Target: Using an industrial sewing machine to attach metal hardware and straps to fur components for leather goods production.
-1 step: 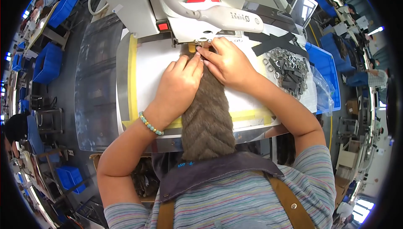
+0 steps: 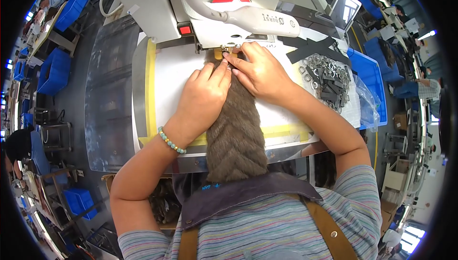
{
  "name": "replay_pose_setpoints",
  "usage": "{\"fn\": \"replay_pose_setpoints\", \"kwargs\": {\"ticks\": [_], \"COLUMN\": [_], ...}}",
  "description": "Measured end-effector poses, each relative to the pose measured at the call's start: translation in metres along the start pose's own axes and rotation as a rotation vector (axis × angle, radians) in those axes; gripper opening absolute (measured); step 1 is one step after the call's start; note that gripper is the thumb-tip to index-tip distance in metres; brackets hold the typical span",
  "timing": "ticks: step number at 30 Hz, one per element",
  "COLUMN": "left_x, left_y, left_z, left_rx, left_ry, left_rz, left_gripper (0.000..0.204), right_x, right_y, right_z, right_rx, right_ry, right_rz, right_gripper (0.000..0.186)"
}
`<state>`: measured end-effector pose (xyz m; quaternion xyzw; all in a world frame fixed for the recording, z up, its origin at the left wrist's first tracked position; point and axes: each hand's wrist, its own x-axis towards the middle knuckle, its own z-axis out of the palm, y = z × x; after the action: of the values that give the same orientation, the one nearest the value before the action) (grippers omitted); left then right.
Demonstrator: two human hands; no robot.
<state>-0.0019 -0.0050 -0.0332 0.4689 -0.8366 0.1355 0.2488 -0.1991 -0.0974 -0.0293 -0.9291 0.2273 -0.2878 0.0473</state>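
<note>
A long brown-grey fur strip (image 2: 236,131) with a chevron pattern runs from my lap area over the table edge up to the sewing machine (image 2: 224,33). My left hand (image 2: 202,95) lies along its left side, with fingers closed together and the fingertips pressing its far end. From the right my right hand (image 2: 260,71) bends over the same end, its thumb and forefinger pinched close to my left fingertips. Both hands are just below the machine's needle area. Whatever small piece may lie between the fingertips is hidden.
A pile of metal rings and dark strap pieces (image 2: 329,81) lies on the right, with black straps (image 2: 315,50) behind it. A blue crate (image 2: 369,86) stands beyond the table's right side. Yellow tape (image 2: 150,83) edges the white work surface. A lamp (image 2: 262,20) hangs above my hands.
</note>
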Motion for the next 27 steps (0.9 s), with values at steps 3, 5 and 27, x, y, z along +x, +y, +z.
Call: {"fn": "replay_pose_setpoints", "kwargs": {"ticks": [3,5,27], "left_x": [-0.0017,-0.0016,-0.0006], "left_y": [-0.0009,-0.0002,0.007], "left_z": [0.0019,0.0017,-0.001], "left_rx": [0.052,0.089,0.097], "left_ry": [-0.031,-0.04,-0.101], "left_rz": [0.027,0.043,-0.008], "left_gripper": [0.034,0.036,0.035], "right_x": [-0.0017,-0.0019,-0.0036], "right_y": [0.0047,0.0052,0.003], "right_z": [-0.0044,-0.0062,-0.0015], "right_rx": [-0.006,-0.04,-0.084], "right_ry": [-0.077,-0.087,-0.035], "right_rz": [0.014,0.007,-0.025], "right_gripper": [0.043,0.043,0.036]}}
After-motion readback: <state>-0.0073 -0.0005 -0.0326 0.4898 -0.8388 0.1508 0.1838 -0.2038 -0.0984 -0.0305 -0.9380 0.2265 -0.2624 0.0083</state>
